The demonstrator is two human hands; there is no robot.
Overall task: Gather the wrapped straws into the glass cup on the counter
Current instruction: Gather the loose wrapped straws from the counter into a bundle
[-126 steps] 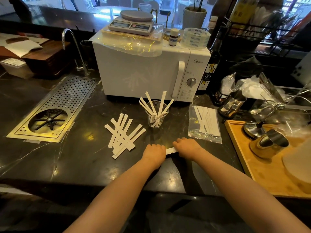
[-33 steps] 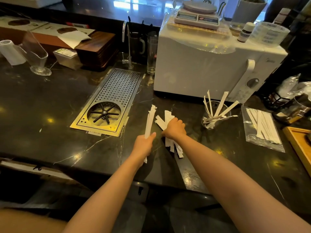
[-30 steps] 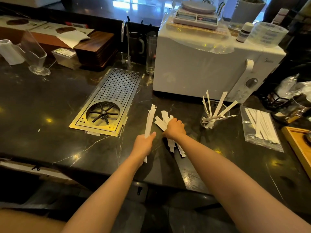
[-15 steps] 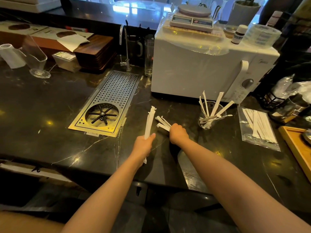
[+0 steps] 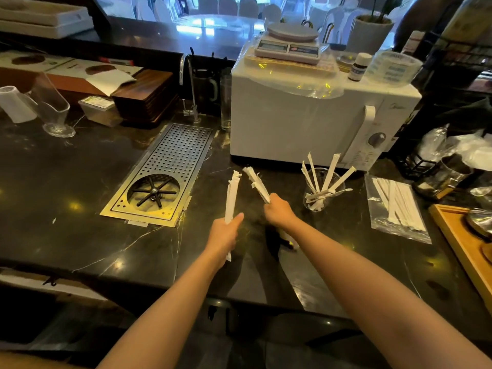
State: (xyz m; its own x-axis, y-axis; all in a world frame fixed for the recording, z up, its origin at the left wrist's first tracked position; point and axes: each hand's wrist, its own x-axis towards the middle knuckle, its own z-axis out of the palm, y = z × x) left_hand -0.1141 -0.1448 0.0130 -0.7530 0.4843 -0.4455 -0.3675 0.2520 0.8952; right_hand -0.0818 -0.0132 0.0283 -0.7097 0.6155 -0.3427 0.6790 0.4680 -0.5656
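The wrapped straws are thin, flat and white, with ragged paper ends. The left hand (image 5: 223,231) is closed around 1 bundle of straws (image 5: 231,198), held nearly upright above the dark counter (image 5: 66,198), with a short end showing below the fist. The right hand (image 5: 278,211) is closed around a second bundle (image 5: 257,183), which tilts up and to the left; the tips of the 2 bundles are near each other but apart. The glass cup (image 5: 323,194) stands on the counter just right of the right hand, in front of the white microwave (image 5: 306,121). It already holds several straws (image 5: 330,171), some fanned upward past the rim, some lying across inside. Further right, a clear plastic bag (image 5: 396,206) with more straws lies flat beside a wooden tray (image 5: 463,243). Left of the hands, a metal drain grate (image 5: 170,169) is set into the counter, with a tap (image 5: 190,86) behind it. A kitchen scale (image 5: 288,42) sits on the microwave.
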